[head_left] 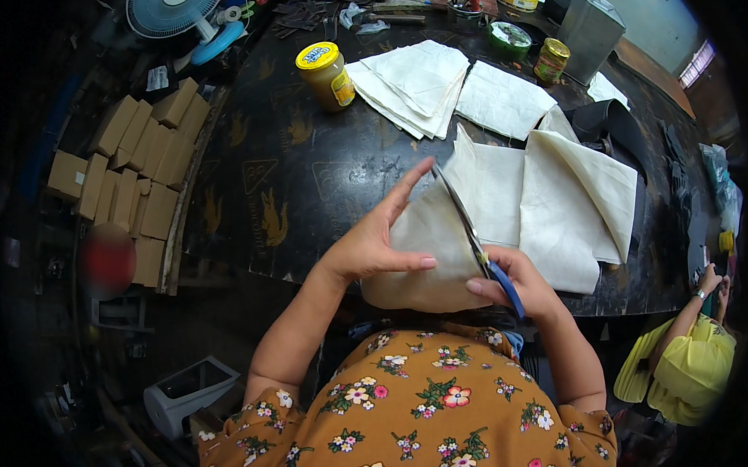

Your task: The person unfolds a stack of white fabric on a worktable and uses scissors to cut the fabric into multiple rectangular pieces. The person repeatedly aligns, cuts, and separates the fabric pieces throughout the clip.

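My right hand [520, 284] grips a pair of blue-handled scissors [470, 229], with the narrow blades pointing away and to the left over a piece of off-white cloth [428, 227]. That cloth is slightly blurred, and its near part bulges over the table edge. At its left side my left hand [369, 242] spreads thumb and forefinger wide. The thumb lies across the cloth; the forefinger reaches toward the scissor tips. My other left fingers are hidden. More off-white cloth [568, 211], folded over in places, lies just right of the scissors.
Stacked white cloth pieces [416, 83] and another cloth [504, 98] lie farther back on the dark table [251, 204]. A yellow-lidded jar [326, 75] stands left of them. Cardboard boxes [134, 151] and a fan [176, 4] are at left; a person in yellow [687, 360] is at right.
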Available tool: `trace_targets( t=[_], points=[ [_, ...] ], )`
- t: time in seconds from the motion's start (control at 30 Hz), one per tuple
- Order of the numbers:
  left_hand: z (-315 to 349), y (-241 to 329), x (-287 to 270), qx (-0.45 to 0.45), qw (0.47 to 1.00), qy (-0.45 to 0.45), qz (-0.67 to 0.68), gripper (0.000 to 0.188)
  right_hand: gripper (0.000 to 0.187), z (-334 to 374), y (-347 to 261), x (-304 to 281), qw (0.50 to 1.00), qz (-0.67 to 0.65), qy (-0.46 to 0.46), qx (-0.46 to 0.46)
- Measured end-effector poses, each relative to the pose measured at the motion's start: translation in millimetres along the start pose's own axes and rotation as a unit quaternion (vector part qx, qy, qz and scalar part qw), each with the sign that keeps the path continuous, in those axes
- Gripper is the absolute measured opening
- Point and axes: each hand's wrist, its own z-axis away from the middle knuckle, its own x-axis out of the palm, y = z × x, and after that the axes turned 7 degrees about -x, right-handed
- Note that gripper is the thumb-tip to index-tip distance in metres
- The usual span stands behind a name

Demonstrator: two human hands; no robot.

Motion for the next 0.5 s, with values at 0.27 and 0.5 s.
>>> trace_targets(
  t=[0.27, 0.5],
  points=[
    [42, 34, -27, 0.070, 0.948, 0.214, -0.225, 0.096, 0.031, -38, 17, -16, 0.999, -0.009, 0.043, 0.017],
    [5, 70, 9, 0.123, 0.972, 0.169, -0.110, 0.034, 0.043, 14, 30, -19, 0.967, -0.223, 0.099, -0.073]
  ],
)
